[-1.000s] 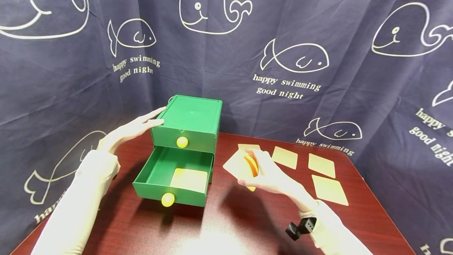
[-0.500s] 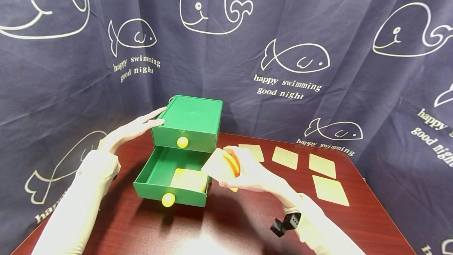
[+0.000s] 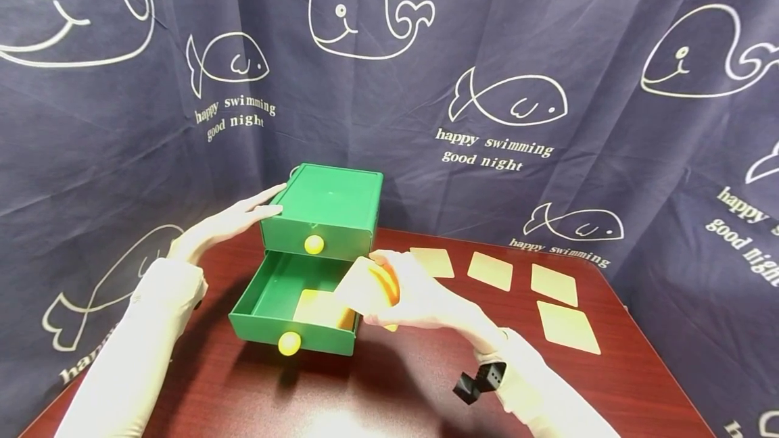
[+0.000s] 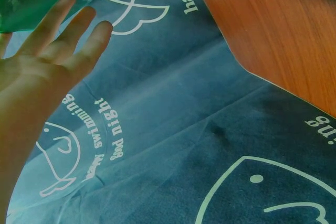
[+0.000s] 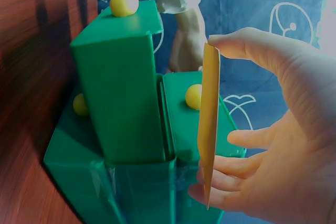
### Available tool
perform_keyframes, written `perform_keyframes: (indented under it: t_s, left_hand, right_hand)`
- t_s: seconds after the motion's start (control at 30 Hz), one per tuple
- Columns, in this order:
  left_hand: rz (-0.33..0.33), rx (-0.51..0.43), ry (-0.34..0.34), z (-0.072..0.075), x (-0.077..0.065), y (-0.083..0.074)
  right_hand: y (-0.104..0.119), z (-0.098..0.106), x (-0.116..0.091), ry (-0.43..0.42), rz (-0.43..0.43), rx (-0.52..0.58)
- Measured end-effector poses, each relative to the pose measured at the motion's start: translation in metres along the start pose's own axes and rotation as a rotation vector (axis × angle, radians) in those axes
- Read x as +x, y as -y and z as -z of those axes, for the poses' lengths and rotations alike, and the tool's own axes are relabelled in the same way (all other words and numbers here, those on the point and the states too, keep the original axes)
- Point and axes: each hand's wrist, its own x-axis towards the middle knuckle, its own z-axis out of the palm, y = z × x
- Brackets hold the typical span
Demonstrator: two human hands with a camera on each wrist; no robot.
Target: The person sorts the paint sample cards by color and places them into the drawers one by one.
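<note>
My left hand (image 3: 228, 218) rests, fingers extended, at the upper left edge of a green drawer cabinet (image 3: 328, 195); the left wrist view shows that hand (image 4: 47, 66) with spread fingers. The cabinet's lower drawer (image 3: 249, 299) is pulled out, and a pale yellow square card (image 3: 313, 304) lies in its right part. With my right hand (image 3: 420, 289) I hold another square card (image 3: 359, 286) by its edges, tilted over the drawer's right side. In the right wrist view this thin card (image 5: 210, 114) stands edge-on between thumb and fingers, beside the open drawer (image 5: 121, 98).
Several pale yellow cards (image 3: 569, 326) lie spread on the right of the red-brown table (image 3: 414, 384). The drawer's round yellow knob (image 3: 289, 343) sticks out at the front, and the upper drawer is closed. A dark blue curtain (image 3: 389, 100) hangs behind the table.
My right hand has moved left with its card, from above the table to the drawer's right side. My left hand and the cabinet have stayed in place.
</note>
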Motion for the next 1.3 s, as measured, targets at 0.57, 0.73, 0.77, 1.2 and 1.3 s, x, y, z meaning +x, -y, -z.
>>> perform_keyframes:
  t_s: [0.57,0.73,0.77,1.2,1.3]
  left_hand:
    - [-0.007,0.025,0.003,0.000,-0.001,-0.002]
    - [-0.007,0.025,0.006,0.000,0.000,-0.001]
    - [-0.006,0.022,0.003,0.000,0.000,-0.001]
    - [0.001,-0.001,-0.001,0.000,0.002,-0.003]
    - [0.005,-0.006,-0.006,0.000,0.002,-0.002]
  right_hand:
    - [0.011,-0.031,0.038,0.076,0.113,-0.015]
    - [0.010,-0.040,0.046,0.083,0.125,-0.071]
    - [0.011,-0.041,0.046,0.085,0.119,-0.088]
    - [0.004,-0.031,0.028,-0.034,0.148,-0.088]
    - [-0.003,-0.040,0.006,-0.243,0.032,0.059]
